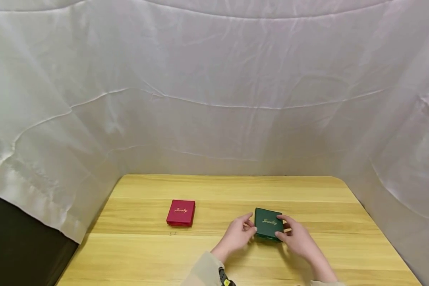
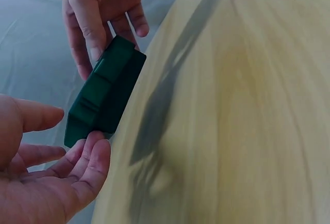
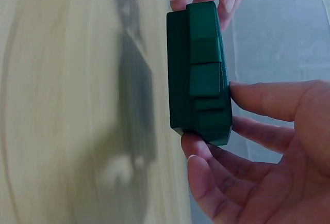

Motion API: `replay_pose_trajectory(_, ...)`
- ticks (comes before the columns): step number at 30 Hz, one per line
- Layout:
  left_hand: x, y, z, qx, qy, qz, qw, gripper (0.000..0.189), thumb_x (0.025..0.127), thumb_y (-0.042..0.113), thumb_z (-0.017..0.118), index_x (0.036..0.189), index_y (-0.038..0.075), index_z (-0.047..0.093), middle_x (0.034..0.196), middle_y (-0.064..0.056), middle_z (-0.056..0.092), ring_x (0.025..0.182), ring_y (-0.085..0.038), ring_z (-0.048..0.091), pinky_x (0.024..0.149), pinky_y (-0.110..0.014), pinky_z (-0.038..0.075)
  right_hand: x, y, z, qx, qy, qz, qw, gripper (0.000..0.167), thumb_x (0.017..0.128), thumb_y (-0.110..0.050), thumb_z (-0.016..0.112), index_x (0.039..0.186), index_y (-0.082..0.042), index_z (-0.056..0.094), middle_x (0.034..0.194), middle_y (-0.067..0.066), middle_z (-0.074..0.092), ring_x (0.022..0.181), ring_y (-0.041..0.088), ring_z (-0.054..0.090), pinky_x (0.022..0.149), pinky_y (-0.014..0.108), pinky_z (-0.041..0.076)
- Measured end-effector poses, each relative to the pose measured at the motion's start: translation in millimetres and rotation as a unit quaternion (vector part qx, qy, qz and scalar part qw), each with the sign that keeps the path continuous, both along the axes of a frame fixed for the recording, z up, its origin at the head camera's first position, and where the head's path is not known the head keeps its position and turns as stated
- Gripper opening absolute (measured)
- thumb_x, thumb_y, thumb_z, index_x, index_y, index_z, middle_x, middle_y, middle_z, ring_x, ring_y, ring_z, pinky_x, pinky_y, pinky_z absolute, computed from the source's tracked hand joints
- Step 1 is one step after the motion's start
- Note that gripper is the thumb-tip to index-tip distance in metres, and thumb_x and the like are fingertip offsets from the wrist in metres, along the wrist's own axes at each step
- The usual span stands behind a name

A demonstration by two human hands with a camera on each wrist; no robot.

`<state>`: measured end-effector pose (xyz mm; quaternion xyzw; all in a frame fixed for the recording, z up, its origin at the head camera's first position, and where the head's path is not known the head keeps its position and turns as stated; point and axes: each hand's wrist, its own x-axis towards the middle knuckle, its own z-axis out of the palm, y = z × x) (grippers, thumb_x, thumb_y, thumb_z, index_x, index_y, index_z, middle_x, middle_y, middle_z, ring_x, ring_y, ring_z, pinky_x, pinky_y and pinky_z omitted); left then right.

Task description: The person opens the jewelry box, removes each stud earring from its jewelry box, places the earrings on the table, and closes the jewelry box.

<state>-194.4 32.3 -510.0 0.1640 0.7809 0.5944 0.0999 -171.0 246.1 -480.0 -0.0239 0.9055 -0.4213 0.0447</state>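
Observation:
A dark green jewelry box [image 1: 268,223] with gold "Jewelry" lettering is held slightly above the table, its shadow apart from it. My right hand [image 1: 299,239] grips its right end. In the right wrist view, the thumb [image 3: 268,99] lies against the lid and the fingers bend round the end and underside. At the opposite end is my left hand [image 1: 236,235]. Its fingertips [image 2: 98,149] touch the box from below, while the left thumb stands slightly off it in the left wrist view. A folded ribbon bow [image 3: 205,74] shows on the box's near side.
To the left, a red jewelry box [image 1: 180,212] with the same lettering sits on the wooden table [image 1: 136,254]. Pale cloth curtains [image 1: 214,131] enclose the back and sides. A dark area [image 1: 18,242] lies beyond the table's left edge.

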Motion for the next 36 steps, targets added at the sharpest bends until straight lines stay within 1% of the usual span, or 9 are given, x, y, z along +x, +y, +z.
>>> replay_pose_trajectory(3, -2.3, -11.0, 0.7, -0.002, 0.005, 0.003, 1.0000, 0.056, 0.092, 0.006, 0.065, 0.142, -0.008, 0.044, 0.099, -0.002, 0.059, 0.081, -0.007, 0.060, 0.069, -0.022, 0.052, -0.9, -11, 2.1, -0.003, 0.010, 0.004, 0.9999, 0.054, 0.086, -0.008, 0.074, 0.135, 0.002, 0.053, 0.109, 0.020, 0.063, 0.086, 0.025, 0.065, 0.067, 0.035, 0.056)
replay_pose_trajectory(10, -3.0, -32.9, 3.4, -0.010, 0.002, 0.002, 0.9999, 0.054, 0.091, 0.007, 0.066, 0.140, -0.004, 0.048, 0.101, -0.004, 0.061, 0.083, -0.011, 0.063, 0.069, -0.024, 0.053, -2.5, -31, 5.0, -0.008, 0.010, 0.001, 0.9999, 0.052, 0.084, -0.005, 0.074, 0.133, -0.002, 0.056, 0.106, 0.018, 0.064, 0.083, 0.021, 0.064, 0.066, 0.031, 0.054)
replay_pose_trajectory(18, -2.6, -56.6, 5.2, -0.030, 0.000, 0.004, 0.9995, 0.054, 0.090, 0.008, 0.067, 0.139, -0.003, 0.049, 0.102, -0.006, 0.062, 0.085, -0.015, 0.063, 0.070, -0.027, 0.054, -6.3, -51, 3.2, -0.015, 0.016, 0.022, 0.9995, 0.051, 0.083, -0.006, 0.076, 0.131, -0.004, 0.059, 0.101, 0.013, 0.064, 0.081, 0.019, 0.062, 0.066, 0.031, 0.054)
replay_pose_trajectory(23, 0.0, -71.9, 4.5, -0.032, 0.000, 0.003, 0.9995, 0.054, 0.090, 0.007, 0.066, 0.139, -0.004, 0.049, 0.103, -0.007, 0.062, 0.085, -0.016, 0.063, 0.070, -0.028, 0.054, -8.1, -63, -1.2, -0.017, 0.017, 0.046, 0.9987, 0.052, 0.083, -0.007, 0.077, 0.131, -0.003, 0.057, 0.100, 0.012, 0.064, 0.080, 0.018, 0.062, 0.066, 0.031, 0.053)
replay_pose_trajectory(27, 3.8, -83.2, 1.3, -0.038, 0.003, 0.005, 0.9993, 0.054, 0.087, 0.005, 0.067, 0.137, -0.008, 0.049, 0.101, -0.009, 0.061, 0.084, -0.018, 0.062, 0.070, -0.028, 0.055, -8.1, -72, -6.3, -0.010, 0.019, 0.077, 0.9968, 0.052, 0.084, -0.009, 0.076, 0.132, -0.002, 0.056, 0.099, 0.012, 0.063, 0.081, 0.018, 0.062, 0.067, 0.031, 0.053)
replay_pose_trajectory(32, 10.3, -93.7, -4.4, -0.031, -0.020, 0.013, 0.9992, 0.054, 0.086, 0.000, 0.065, 0.136, -0.010, 0.047, 0.099, -0.010, 0.058, 0.082, -0.019, 0.060, 0.066, -0.030, 0.056, -5.7, -82, -11.5, -0.005, 0.017, 0.115, 0.9932, 0.053, 0.085, -0.009, 0.075, 0.133, 0.002, 0.054, 0.100, 0.012, 0.063, 0.082, 0.018, 0.062, 0.068, 0.031, 0.053)
replay_pose_trajectory(36, 14.4, -97.6, -6.0, -0.029, -0.028, 0.018, 0.9990, 0.054, 0.084, -0.002, 0.065, 0.135, -0.011, 0.047, 0.098, -0.011, 0.058, 0.081, -0.020, 0.060, 0.065, -0.029, 0.055, -3.5, -87, -13.8, 0.000, 0.014, 0.129, 0.9916, 0.053, 0.085, -0.009, 0.075, 0.133, 0.003, 0.053, 0.099, 0.012, 0.062, 0.082, 0.018, 0.061, 0.069, 0.033, 0.053)
